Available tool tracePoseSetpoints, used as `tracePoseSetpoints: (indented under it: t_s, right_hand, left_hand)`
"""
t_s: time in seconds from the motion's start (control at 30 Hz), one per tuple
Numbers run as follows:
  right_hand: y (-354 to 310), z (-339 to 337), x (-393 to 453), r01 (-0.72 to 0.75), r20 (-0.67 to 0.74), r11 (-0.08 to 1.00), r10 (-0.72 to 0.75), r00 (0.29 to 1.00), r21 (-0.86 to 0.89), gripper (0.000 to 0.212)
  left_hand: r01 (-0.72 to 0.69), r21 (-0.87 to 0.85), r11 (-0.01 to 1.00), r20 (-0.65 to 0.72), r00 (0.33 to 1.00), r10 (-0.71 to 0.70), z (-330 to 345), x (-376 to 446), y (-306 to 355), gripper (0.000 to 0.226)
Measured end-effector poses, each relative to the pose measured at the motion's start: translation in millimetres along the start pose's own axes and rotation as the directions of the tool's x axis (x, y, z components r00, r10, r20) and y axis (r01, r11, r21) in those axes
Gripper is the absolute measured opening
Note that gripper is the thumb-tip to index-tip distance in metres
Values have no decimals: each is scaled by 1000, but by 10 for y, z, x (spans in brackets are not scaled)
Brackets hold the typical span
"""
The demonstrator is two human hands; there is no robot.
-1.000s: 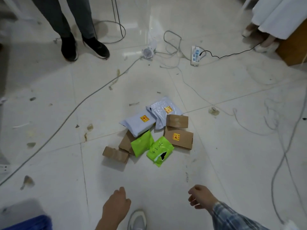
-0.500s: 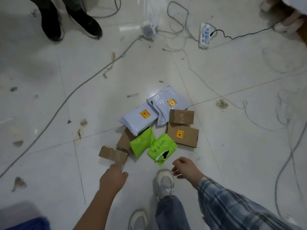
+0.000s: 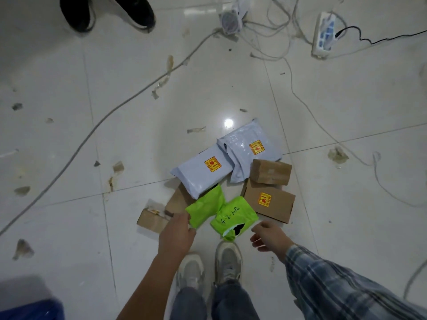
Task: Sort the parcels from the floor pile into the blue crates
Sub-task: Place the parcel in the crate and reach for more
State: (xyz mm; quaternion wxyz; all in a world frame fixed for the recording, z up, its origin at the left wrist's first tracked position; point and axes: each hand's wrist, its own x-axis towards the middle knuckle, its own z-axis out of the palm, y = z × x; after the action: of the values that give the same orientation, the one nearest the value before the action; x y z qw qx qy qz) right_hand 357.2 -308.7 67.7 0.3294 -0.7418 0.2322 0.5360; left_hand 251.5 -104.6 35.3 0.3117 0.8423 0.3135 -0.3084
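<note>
Tile floor (image 3: 69, 93) under my feet. Parcel pile (image 3: 231, 188) just ahead of both my hands. Blue crate (image 3: 30, 310) corner far back-left of my left hand. Left hand (image 3: 176, 232) fingertips touching near green bag (image 3: 204, 209), grip unclear. Right hand (image 3: 269, 235) loosely spread, holding nothing, beside torn green bag (image 3: 233, 218).

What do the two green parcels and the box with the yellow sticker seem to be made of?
Green parcels: apparently thin plastic film, slightly glossy; they wrinkle, and one is torn open at its near end. Box with the yellow sticker: likely plain brown cardboard, matte, with sharp folded edges.
</note>
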Motion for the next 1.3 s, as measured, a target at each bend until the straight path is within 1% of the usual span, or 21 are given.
tracePoseSetpoints:
  t_s: [0.1, 0.13, 0.2, 0.23, 0.33, 0.47, 0.5, 0.57, 0.6, 0.63, 0.67, 0.73, 0.77, 0.8, 0.87, 0.93, 1.0, 1.1, 1.17, 1.23, 1.3]
  right_hand:
    - [-187, 48, 181, 16, 39, 999, -14, 999, -34, 11]
    - [-245, 76, 251, 23, 50, 999, -21, 999, -34, 11]
    - [-365, 138, 433, 39, 46, 999, -38, 998, -13, 12]
    - [-416, 172, 538, 35, 43, 999, -35, 998, -9, 13]
    - [-549, 288, 866, 5, 59, 1000, -7, 998, 19, 13]
    - [-654, 471, 1319, -24, 60, 990, 16, 998, 141, 13]
    - [-673, 525, 1424, -27, 61, 986, 17, 998, 164, 13]
    - [-700, 642, 1614, -38, 65, 982, 26, 998, 187, 16]
    - [-709, 693, 1692, -47, 73, 979, 33, 997, 199, 18]
    - [-718, 740, 1757, -61, 86, 973, 42, 995, 222, 18]
    - [-726, 781, 1810, -80, 105, 962, 55, 993, 259, 18]
    - [-750, 854, 1894, -140, 149, 911, 88, 985, 387, 16]
    - [-759, 874, 1922, -175, 173, 865, 104, 979, 470, 17]
    - [-762, 889, 1946, -202, 195, 811, 111, 974, 549, 19]
    - [-758, 913, 1982, -226, 227, 724, 99, 969, 652, 27]
    - [-765, 938, 1972, -223, 232, 697, 83, 969, 682, 36]
    - [-780, 972, 1935, -213, 225, 675, 70, 972, 706, 44]
    - [-780, 985, 1857, -201, 220, 647, 52, 974, 736, 45]
    - [-775, 1002, 1790, -213, 244, 644, 41, 969, 735, 45]
    - [-783, 1045, 1711, -213, 253, 628, 27, 967, 748, 46]
    - [-787, 1065, 1623, -170, 190, 632, 37, 981, 756, 45]
  left_hand:
    - [-30, -14, 999, -120, 992, 28, -39, 304, 17, 40]
    - [-43, 44, 998, -155, 987, 49, -34, 409, 15, 42]
    - [-68, 241, 968, -182, 977, 114, -11, 630, 12, 45]
    - [-71, 289, 955, -181, 975, 128, 7, 738, 9, 47]
    - [-93, 388, 917, -140, 977, 159, 102, 1028, 1, 61]
    - [-203, 588, 783, 40, 974, 223, 243, 1354, -135, 91]
    - [-232, 617, 752, 75, 969, 237, 282, 1432, -160, 94]
    - [-277, 671, 688, 101, 953, 285, 302, 1605, -174, 82]
    - [-309, 686, 659, 95, 935, 341, 300, 1679, -174, 76]
    - [-349, 703, 620, 79, 904, 420, 296, 1742, -173, 74]
    - [-389, 735, 556, 61, 854, 517, 280, 1779, -174, 75]
    - [-410, 795, 447, 43, 774, 632, 263, 1791, -190, 72]
    - [-430, 792, 433, 29, 735, 677, 287, 1809, -222, 68]
    - [-452, 782, 429, 26, 711, 703, 310, 1831, -260, 66]
    - [-456, 787, 416, 32, 703, 710, 316, 1860, -292, 65]
    - [-435, 808, 397, 31, 704, 709, 320, 1865, -308, 63]
    - [-441, 799, 409, 27, 705, 709, 282, 1839, -322, 60]
    - [-465, 785, 411, 42, 700, 713, 226, 1783, -305, 55]
    - [-476, 758, 446, 24, 703, 711, 215, 1720, -287, 55]
    - [-475, 710, 520, -3, 737, 676, 198, 1627, -230, 58]
    - [-457, 679, 574, -21, 770, 638, 195, 1502, -154, 60]
